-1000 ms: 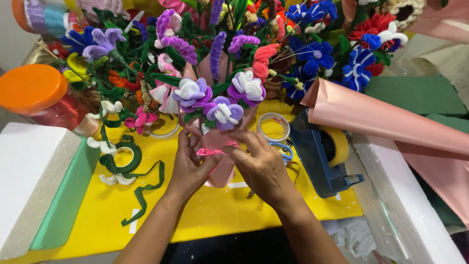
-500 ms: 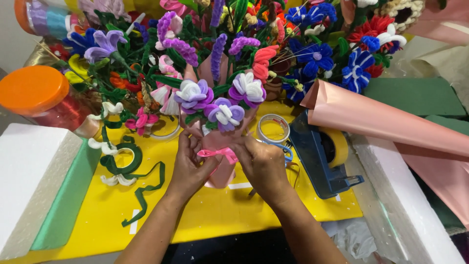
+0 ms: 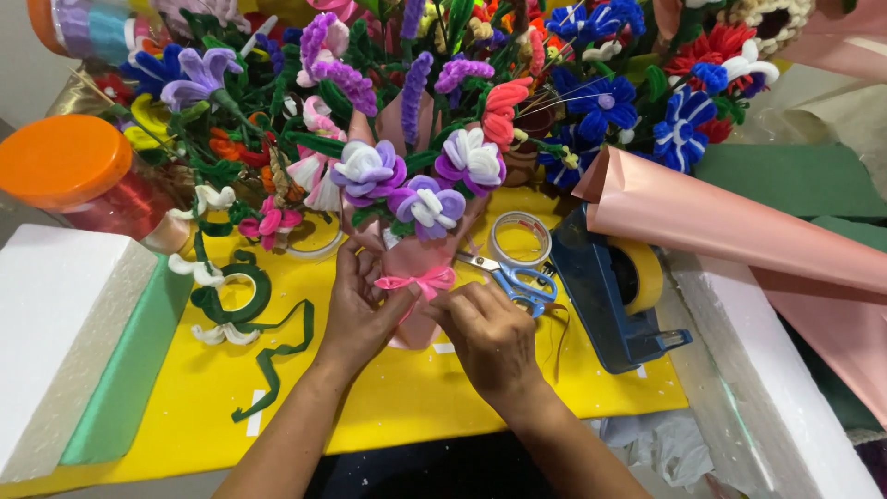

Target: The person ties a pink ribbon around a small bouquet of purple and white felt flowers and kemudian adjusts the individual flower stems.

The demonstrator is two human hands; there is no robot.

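A small bouquet of purple-and-white fuzzy-wire flowers (image 3: 427, 189) in a pink paper wrap (image 3: 414, 319) lies on the yellow mat (image 3: 407, 397). A pink ribbon bow (image 3: 418, 280) sits across the wrap. My left hand (image 3: 356, 310) pinches the bow's left side and steadies the wrap. My right hand (image 3: 485, 333) holds the bow's right side, its fingers closed on the ribbon end. Both hands meet at the wrap's middle.
Blue-handled scissors (image 3: 517, 282) and a clear tape roll (image 3: 519, 238) lie right of the hands, beside a blue tape dispenser (image 3: 605, 305). A pink paper roll (image 3: 730, 226) sits at right. Green tape (image 3: 229, 291) and ribbon, an orange-lidded jar (image 3: 69, 166), white foam blocks (image 3: 55, 323) and several flowers (image 3: 591, 102) surround the mat.
The loose pink ribbon stretched between my fingers has become a tied bow on the wrap. Both hands have shifted slightly closer around it.
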